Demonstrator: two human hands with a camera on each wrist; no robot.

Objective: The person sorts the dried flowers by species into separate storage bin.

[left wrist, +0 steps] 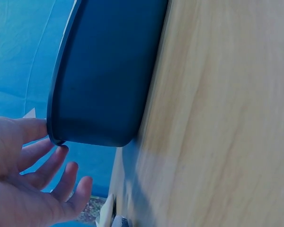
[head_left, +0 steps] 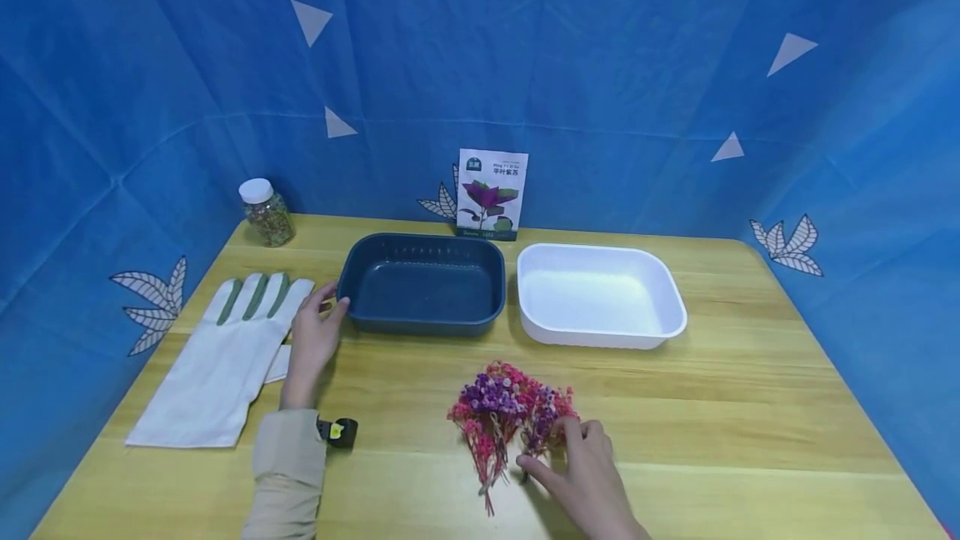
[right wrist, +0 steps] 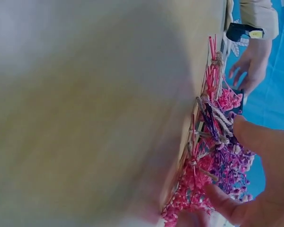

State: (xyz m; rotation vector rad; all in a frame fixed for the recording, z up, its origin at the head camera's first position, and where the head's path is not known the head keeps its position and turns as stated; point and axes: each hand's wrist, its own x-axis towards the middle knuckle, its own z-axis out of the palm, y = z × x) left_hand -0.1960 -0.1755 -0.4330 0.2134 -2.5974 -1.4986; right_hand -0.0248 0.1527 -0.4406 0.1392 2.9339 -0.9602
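My left hand is at the left end of the dark blue tray. In the left wrist view the thumb and fingertips touch the corner of its rim, with the other fingers loosely spread. My right hand is over several bunches of dried flowers, pink and purple, tied with twine. Its thumb and fingers are spread around a purple bunch, touching the flowers; I see no firm pinch. The bunches lie on the wooden table.
A white tray stands right of the blue one. Behind them a seed packet leans on the blue cloth. White gloves with green fingertips lie at left, below a white-lidded jar.
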